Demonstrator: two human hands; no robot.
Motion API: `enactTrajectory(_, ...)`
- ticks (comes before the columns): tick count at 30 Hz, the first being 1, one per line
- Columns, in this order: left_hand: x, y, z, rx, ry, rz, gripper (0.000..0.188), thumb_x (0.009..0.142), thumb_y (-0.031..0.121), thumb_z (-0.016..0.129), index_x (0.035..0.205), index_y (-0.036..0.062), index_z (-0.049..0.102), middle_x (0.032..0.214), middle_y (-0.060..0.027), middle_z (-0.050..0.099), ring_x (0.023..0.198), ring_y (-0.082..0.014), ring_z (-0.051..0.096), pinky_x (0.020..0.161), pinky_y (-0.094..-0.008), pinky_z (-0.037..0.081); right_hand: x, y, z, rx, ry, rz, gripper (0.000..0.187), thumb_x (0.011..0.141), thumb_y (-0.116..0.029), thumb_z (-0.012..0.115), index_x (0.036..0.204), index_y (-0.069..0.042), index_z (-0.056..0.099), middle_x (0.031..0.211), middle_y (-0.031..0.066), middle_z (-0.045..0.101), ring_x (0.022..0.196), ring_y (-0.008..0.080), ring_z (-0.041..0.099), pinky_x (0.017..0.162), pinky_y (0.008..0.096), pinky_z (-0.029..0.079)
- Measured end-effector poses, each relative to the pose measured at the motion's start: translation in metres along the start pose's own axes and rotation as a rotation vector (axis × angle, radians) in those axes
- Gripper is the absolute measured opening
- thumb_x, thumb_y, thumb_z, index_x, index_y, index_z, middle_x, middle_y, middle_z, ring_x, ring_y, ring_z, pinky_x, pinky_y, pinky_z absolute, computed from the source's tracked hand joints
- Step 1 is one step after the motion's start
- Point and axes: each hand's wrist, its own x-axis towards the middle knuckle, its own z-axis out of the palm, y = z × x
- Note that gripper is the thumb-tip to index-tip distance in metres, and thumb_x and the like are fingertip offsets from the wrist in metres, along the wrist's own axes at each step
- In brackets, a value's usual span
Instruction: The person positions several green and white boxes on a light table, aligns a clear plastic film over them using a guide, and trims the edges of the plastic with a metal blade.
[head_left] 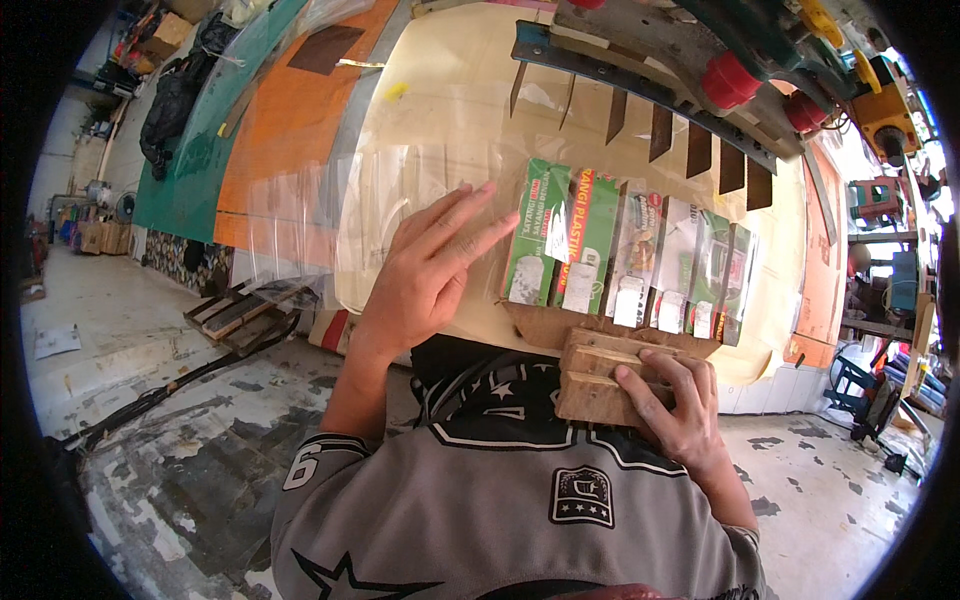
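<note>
My left hand (428,258) lies over clear plastic sheets (290,220), fingers stretched out. Its fingertips reach the left end of a row of printed strips (585,235), mostly green and white, with dark gaps between them and a wooden edge below. My right hand (685,400) is closed on a wooden block (600,375) of stacked pieces, at the near side of that row. Whether the block touches the row's wooden edge, I cannot tell. Beyond the strips, a dark metal bar (620,72) carries several hanging brown flaps.
A cream-coloured work surface (430,90) lies under the strips. Machine parts with red knobs (730,80) stand at the far right. Orange (290,120) and green (190,190) panels extend to the left. A wooden pallet (245,310) and a dark cable (170,385) are on the floor at left.
</note>
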Motion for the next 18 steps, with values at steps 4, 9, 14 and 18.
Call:
enactTrajectory(4,0.005,0.004,0.003,-0.049,-0.024,0.060,0.057,0.093,-0.007,0.055,0.145,0.0123,0.070,0.157,-0.0106,0.062,0.147,-0.0334,0.055,0.118,-0.0471,0.044,0.004,-0.002,-0.001,-0.004,0.002,-0.021,0.050,0.085,-0.020,0.070,0.134,-0.022,0.078,0.128,0.0104,0.067,0.108,0.0264,0.066,0.091,0.0393,0.056)
enactTrajectory(9,0.010,-0.002,-0.002,0.040,0.001,0.129,0.052,0.094,-0.006,0.055,0.139,0.0116,0.074,0.149,-0.0090,0.069,0.144,-0.0326,0.059,0.117,-0.0469,0.045,0.005,-0.003,0.005,-0.001,0.039,-0.027,0.052,0.085,-0.020,0.068,0.136,-0.023,0.077,0.125,0.0096,0.067,0.108,0.0258,0.065,0.088,0.0380,0.056)
enactTrajectory(14,0.015,0.001,-0.005,0.067,-0.018,0.145,0.048,0.094,-0.005,0.054,0.135,0.0098,0.075,0.147,-0.0100,0.070,0.144,-0.0340,0.059,0.116,-0.0480,0.045,0.012,0.002,-0.004,0.062,-0.043,-0.061,0.055,0.087,-0.038,0.075,0.139,-0.021,0.075,0.125,0.0080,0.067,0.105,0.0246,0.066,0.085,0.0392,0.053)
enactTrajectory(18,0.021,-0.002,-0.001,0.035,-0.021,0.200,0.043,0.095,-0.006,0.054,0.129,0.0062,0.075,0.145,-0.0120,0.071,0.143,-0.0356,0.060,0.117,-0.0480,0.046,0.021,0.020,-0.021,0.206,-0.020,-0.105,0.072,0.083,-0.060,0.080,0.137,-0.013,0.075,0.118,0.0061,0.071,0.100,0.0256,0.068,0.083,0.0393,0.051)
